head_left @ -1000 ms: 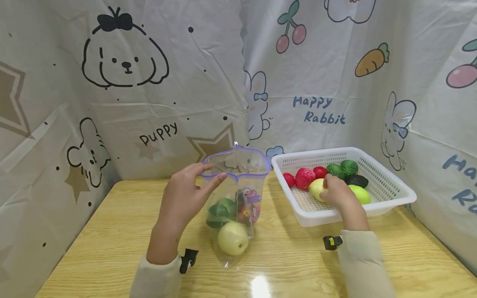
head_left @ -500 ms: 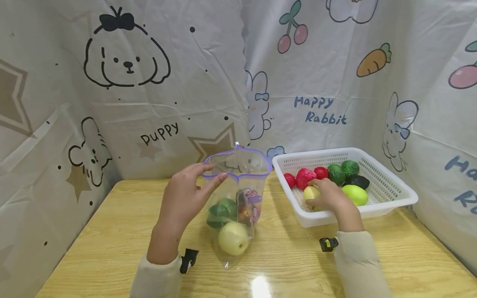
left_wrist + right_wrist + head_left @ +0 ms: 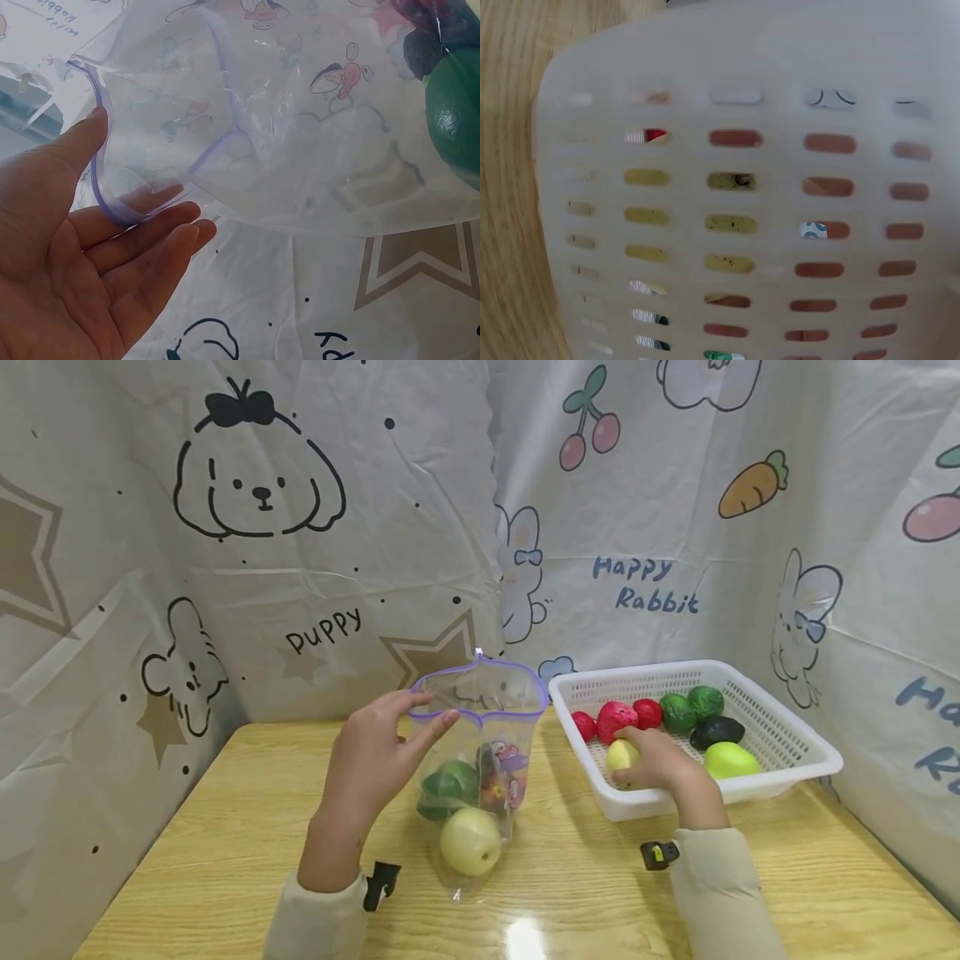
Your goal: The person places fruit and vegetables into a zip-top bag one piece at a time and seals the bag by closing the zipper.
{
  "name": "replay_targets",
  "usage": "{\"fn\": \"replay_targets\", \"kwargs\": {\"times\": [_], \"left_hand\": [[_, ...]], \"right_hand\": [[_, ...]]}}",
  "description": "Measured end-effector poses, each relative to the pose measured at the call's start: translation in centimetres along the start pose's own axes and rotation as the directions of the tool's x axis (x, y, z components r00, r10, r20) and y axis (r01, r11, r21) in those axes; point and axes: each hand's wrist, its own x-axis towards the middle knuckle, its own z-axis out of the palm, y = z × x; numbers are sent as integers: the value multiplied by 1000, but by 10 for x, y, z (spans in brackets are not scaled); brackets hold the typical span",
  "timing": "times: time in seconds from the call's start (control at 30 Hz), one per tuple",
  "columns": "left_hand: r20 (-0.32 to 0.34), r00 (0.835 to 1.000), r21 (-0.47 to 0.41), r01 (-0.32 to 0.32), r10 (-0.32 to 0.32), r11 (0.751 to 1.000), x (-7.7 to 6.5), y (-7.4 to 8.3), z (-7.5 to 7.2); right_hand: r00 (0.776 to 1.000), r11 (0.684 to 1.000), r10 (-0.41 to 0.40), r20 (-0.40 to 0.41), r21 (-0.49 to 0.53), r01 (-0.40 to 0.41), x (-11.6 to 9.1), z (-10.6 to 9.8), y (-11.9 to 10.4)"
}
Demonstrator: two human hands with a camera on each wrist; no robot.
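Note:
My left hand (image 3: 378, 752) is at the mouth of a clear zip bag (image 3: 517, 727) with a purple rim. In the left wrist view its thumb and index finger stand apart against the rim, spreading the mouth. A pale round fruit (image 3: 470, 842), a green pepper (image 3: 450, 787) and a darker red fruit show through the film. My right hand (image 3: 660, 764) reaches into a white slotted basket (image 3: 795, 764) and grips a pale yellow fruit (image 3: 621, 760), its thumb and fingers around it. Through the slots in the right wrist view, the yellow fruit (image 3: 731, 223) has dark speckles.
In the basket also lie several red fruits (image 3: 617, 720), two green ones (image 3: 705, 702), a dark avocado-like one (image 3: 717, 732) and a yellow-green one (image 3: 731, 761). A wooden table (image 3: 577, 885) carries bag and basket. Printed cloth (image 3: 420, 527) hangs behind.
My right hand has shifted left and slightly nearer inside the basket, and the pale yellow fruit has moved with it. The yellow-green fruit has settled to the right. My left hand stays put.

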Motion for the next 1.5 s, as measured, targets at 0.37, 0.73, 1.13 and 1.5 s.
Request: {"fn": "replay_targets", "kwargs": {"times": [0.37, 0.73, 1.13, 1.5], "left_hand": [[-4, 1000, 3, -6, 6, 1000, 1, 1, 0], [-6, 1000, 7, -3, 3, 1000, 0, -1, 1], [-6, 1000, 6, 0, 0, 1000, -2, -1, 2], [-10, 1000, 6, -11, 11, 1000, -1, -1, 4]], "right_hand": [[999, 1000, 17, -45, 10, -17, 0, -5, -6], [999, 999, -36, 32, 13, 35, -1, 1, -7], [999, 999, 19, 41, 34, -20, 0, 2, -10], [979, 995, -65, -194, 62, 78, -4, -15, -23]]}}
